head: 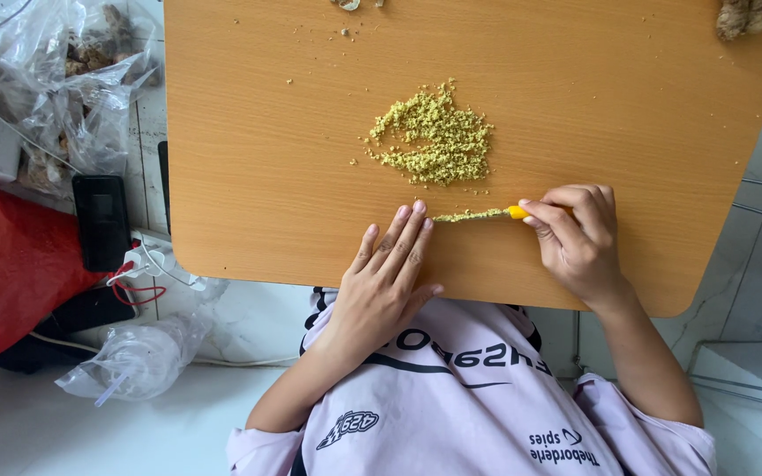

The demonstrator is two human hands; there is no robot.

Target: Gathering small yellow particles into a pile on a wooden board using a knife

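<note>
Right hand (579, 238) grips the yellow knife handle (517, 211) with closed fingers; left hand (385, 278) lies flat, fingers open, touching the blade (469, 215) near the minced ginger pile (434, 137) on the table (266, 176).

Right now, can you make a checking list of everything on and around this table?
Surface: wooden table, scattered with crumbs.
Job's things: pile of minced yellow bits; knife with yellow handle, blade coated in mince.
Clutter: ginger root at the far corner; clear plastic bags; red bag; black phone.
Hands: left hand flat, fingertips at the blade; right hand grips the handle.
Cables: white cable with red cord by the table edge.
Surroundings: white tiled floor.
</note>
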